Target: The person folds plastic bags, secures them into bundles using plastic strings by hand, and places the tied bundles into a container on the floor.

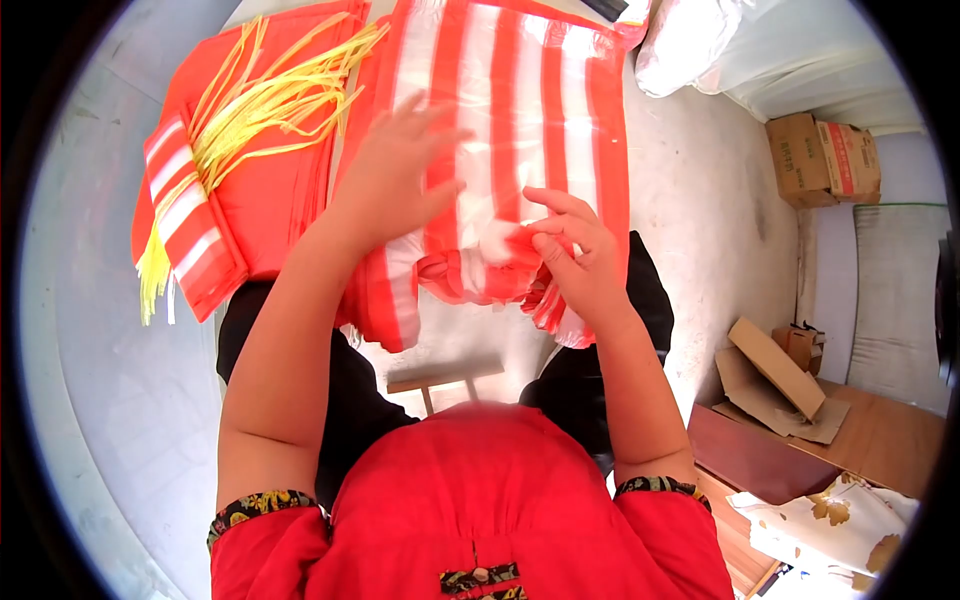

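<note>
Red-and-white striped plastic bags (505, 110) lie in a stack before me, their gathered edge toward my body. My left hand (400, 170) hovers over the left part of the stack, fingers spread and slightly blurred. Near the bags' lower right edge, my right hand (575, 245) has its thumb and a finger pinched at a bit of the red-and-white plastic, with the index finger raised. Yellow strips (275, 95) lie on a red plastic pile (270, 205) to the left. Beside them is a folded striped bundle (190, 220).
A cardboard box (800, 160) stands at the far right. Opened cardboard (765, 380) rests on a brown wooden surface (885, 440) at the lower right. White plastic packages (685, 45) are at the upper right. A small wooden stool (445, 377) shows between my knees.
</note>
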A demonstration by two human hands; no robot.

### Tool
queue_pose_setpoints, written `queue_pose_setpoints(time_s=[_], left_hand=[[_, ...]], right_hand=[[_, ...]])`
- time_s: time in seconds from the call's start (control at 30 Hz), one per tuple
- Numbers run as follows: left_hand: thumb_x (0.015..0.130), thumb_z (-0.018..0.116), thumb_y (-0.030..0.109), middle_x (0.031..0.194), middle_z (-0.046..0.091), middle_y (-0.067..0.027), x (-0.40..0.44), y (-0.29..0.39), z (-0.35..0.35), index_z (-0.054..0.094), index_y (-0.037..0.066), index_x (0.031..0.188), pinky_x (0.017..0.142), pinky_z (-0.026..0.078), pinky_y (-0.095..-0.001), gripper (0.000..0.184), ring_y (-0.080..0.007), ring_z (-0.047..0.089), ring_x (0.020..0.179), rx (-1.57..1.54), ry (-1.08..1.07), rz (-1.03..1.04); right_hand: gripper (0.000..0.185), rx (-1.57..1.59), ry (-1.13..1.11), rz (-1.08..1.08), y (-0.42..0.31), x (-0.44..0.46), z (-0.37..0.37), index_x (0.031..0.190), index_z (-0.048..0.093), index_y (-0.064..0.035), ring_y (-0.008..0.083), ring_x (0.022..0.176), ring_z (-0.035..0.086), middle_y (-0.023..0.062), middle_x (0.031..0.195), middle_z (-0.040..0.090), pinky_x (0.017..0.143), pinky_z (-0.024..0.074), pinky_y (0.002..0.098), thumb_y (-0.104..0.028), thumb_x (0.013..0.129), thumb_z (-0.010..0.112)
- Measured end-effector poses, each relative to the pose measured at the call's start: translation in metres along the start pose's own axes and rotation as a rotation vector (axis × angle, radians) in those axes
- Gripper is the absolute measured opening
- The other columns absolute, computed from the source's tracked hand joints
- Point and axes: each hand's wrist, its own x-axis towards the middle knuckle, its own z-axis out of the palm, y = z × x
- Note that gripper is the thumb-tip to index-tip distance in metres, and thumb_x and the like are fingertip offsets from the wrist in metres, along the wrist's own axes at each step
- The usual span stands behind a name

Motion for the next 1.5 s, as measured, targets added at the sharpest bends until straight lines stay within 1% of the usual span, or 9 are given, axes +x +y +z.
queue_pose_setpoints(time_s=[0.13, 0.27, 0.57, 0.67, 0.9, 1.13, 1.3, 1.4, 1.5], left_hand=[[0.079, 0.08, 0.016, 0.149, 0.059, -0.0112, -0.009, 0.034, -0.01, 0.064, 0.005, 0.112, 0.123, 0.032, -0.0556, 0.039, -0.039, 0.033, 0.155, -0.407, -0.069, 0.116], [0.079, 0.08, 0.012, 0.139, 0.066, -0.0079, -0.012, 0.056, -0.004, 0.066, 0.005, 0.097, 0.121, 0.035, -0.0589, 0.024, -0.0386, 0.043, 0.149, -0.354, -0.075, 0.109], [0.085, 0.077, 0.013, 0.119, 0.074, -0.0093, -0.013, 0.057, -0.001, 0.075, 0.005, 0.096, 0.112, 0.043, -0.0599, 0.014, -0.0378, 0.06, 0.132, -0.329, -0.047, 0.136], [0.091, 0.072, 0.006, 0.125, 0.071, -0.0093, -0.018, 0.058, -0.016, 0.073, 0.005, 0.101, 0.115, 0.042, -0.0488, 0.01, -0.0322, 0.057, 0.136, -0.471, -0.083, 0.001], [0.102, 0.067, 0.022, 0.124, 0.065, -0.0116, -0.04, 0.022, -0.028, 0.069, 0.002, 0.117, 0.103, 0.047, -0.0357, 0.025, -0.0225, 0.062, 0.119, -0.745, 0.504, -0.565], [0.105, 0.065, 0.025, 0.13, 0.057, -0.0109, -0.067, 0.037, -0.051, 0.041, 0.008, 0.153, 0.103, 0.046, -0.034, 0.057, -0.016, 0.055, 0.122, -1.225, 0.218, -0.858], [0.101, 0.069, 0.016, 0.108, 0.066, -0.0086, -0.072, 0.053, -0.062, 0.03, 0.01, 0.161, 0.092, 0.051, -0.0315, 0.072, -0.0137, 0.063, 0.103, -1.232, 0.079, -0.857], [0.097, 0.07, 0.009, 0.094, 0.066, -0.0048, -0.078, 0.052, -0.063, 0.031, 0.01, 0.161, 0.084, 0.051, -0.0296, 0.074, -0.0111, 0.063, 0.091, -1.22, 0.002, -0.848], [0.095, 0.07, 0.006, 0.087, 0.063, -0.0016, -0.087, 0.046, -0.068, 0.036, 0.01, 0.16, 0.075, 0.047, -0.0268, 0.073, -0.0082, 0.058, 0.082, -1.207, -0.071, -0.854]], right_hand=[[0.011, 0.119, 0.017, 0.101, 0.005, 0.007, -0.003, 0.103, 0.073, -0.0004, 0.0215, 0.123, 0.063, 0.0143, 0.142, 0.064, 0.102, 0.051, 0.0353, -0.005, 0.1, 0.063], [0.018, 0.239, -0.013, 0.203, -0.001, 0.005, -0.005, 0.113, 0.071, -0.0008, 0.0225, 0.126, 0.062, 0.0155, 0.143, 0.064, 0.104, 0.0513, 0.0362, -0.004, 0.098, 0.063], [0.049, -0.037, -0.019, 0.117, -0.038, 0.002, 0.015, 0.141, 0.062, -0.0036, 0.0187, 0.121, 0.064, 0.0107, 0.131, 0.068, 0.1, 0.0549, 0.0355, -0.006, 0.093, 0.073], [0.033, 0.008, -0.043, 0.346, -0.042, 0.008, 0.014, 0.13, 0.068, -0.0014, 0.0137, 0.105, 0.067, 0.0063, 0.116, 0.072, 0.091, 0.0562, 0.0309, -0.008, 0.098, 0.072], [0.023, 0.181, 0.112, 0.3, -0.022, 0.009, 0.02, 0.121, 0.069, 0.0003, 0.011, 0.096, 0.067, 0.0036, 0.106, 0.074, 0.085, 0.0544, 0.0282, -0.012, 0.102, 0.071], [0.021, 0.32, 0.186, 0.334, -0.024, 0.007, 0.024, 0.119, 0.069, -0.001, 0.0114, 0.098, 0.067, 0.004, 0.109, 0.074, 0.088, 0.0536, 0.0279, -0.013, 0.102, 0.07], [0.023, 0.262, 0.165, 0.31, -0.017, 0.004, 0.028, 0.118, 0.067, -0.0048, 0.0126, 0.051, 0.061, 0.0074, 0.088, 0.072, 0.034, 0.0437, 0.0299, -0.019, 0.1, 0.071], [0.022, 0.233, 0.13, 0.334, -0.007, -0.001, 0.028, 0.118, 0.068, -0.0035, 0.0126, 0.067, 0.062, 0.0069, 0.096, 0.072, 0.053, 0.0467, 0.0294, -0.015, 0.099, 0.07], [0.019, 0.152, 0.018, 0.275, -0.006, -0.008, 0.028, 0.116, 0.071, -0.0016, 0.0154, 0.105, 0.068, 0.0075, 0.118, 0.073, 0.09, 0.0546, 0.0298, -0.006, 0.098, 0.071]])
